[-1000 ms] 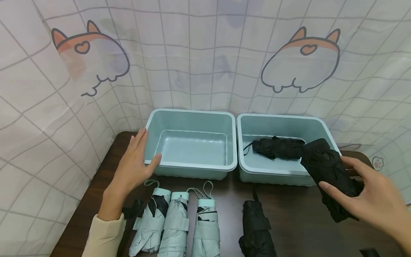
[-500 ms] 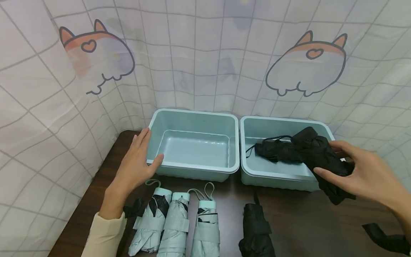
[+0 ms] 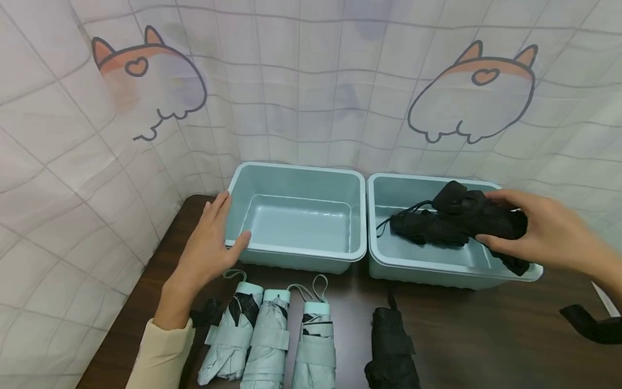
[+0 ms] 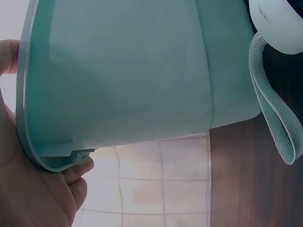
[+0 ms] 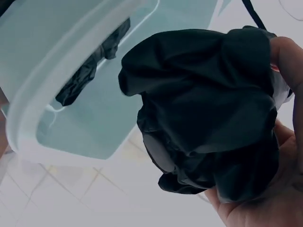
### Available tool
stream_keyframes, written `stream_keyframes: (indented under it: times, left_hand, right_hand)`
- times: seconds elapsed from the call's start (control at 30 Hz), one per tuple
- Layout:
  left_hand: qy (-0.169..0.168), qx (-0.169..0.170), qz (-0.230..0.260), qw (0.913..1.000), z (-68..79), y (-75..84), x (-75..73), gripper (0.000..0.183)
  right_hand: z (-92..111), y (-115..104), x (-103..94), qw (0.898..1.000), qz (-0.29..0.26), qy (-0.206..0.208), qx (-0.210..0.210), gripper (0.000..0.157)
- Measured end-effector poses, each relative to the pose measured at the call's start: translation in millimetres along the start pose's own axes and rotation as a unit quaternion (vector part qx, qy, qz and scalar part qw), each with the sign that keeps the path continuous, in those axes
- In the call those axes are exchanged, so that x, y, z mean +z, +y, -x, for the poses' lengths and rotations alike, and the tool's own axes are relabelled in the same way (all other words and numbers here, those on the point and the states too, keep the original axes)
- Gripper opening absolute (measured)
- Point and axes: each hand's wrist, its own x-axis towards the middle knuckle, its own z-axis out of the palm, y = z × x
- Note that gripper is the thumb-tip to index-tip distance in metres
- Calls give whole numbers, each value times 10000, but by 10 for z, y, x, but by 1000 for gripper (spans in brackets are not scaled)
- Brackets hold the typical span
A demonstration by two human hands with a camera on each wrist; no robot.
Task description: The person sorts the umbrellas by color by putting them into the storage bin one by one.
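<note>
My right hand (image 3: 549, 232) grips a folded black umbrella (image 3: 486, 213), holding it tilted over the right pale-green bin (image 3: 432, 274). Inside that bin lies another folded black umbrella (image 3: 423, 228), partly hidden by the held one. The right wrist view shows the held umbrella's bunched fabric (image 5: 203, 99) between thumb and fingers. My left hand (image 3: 201, 256) rests at the left corner of the left pale-green bin (image 3: 296, 252), its fingers nearly straight along the side and the thumb at the front rim. In the left wrist view, that bin's wall (image 4: 128, 71) fills most of the picture.
Three folded pale-green umbrellas (image 3: 267, 340) lie side by side before the left bin, cord loops towards it. A third black umbrella (image 3: 392, 346) lies on the dark wooden table (image 3: 466, 335). A black strap (image 3: 590, 324) shows at right. A patterned curtain (image 3: 311, 81) hangs behind.
My right hand has carried the black umbrella up and left, from the right bin's front right corner to above its inside. The left hand has stayed at the left bin.
</note>
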Motion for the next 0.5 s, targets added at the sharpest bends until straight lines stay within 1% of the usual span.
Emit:
stream_keyframes:
  times: [0.1,0.17,0.2,0.4,0.5]
  left_hand:
    - [-44,71,49,10000,-45,21,56,86]
    - [-43,99,54,9999,-60,28,66,86]
    - [-38,96,49,9999,-61,28,65,86]
    - [-46,19,-6,10000,-19,13,24,86]
    - [-3,0,-26,10000,10,2,-5,86]
  right_hand:
    - [-19,63,-17,9997,165,65,-140,81]
    - [-41,95,1,9992,229,39,-314,81]
    - [-57,103,18,9989,236,-11,-400,80]
    - [-175,106,93,9978,121,-475,-440,76]
    - [-238,104,114,9956,33,-630,-695,74]
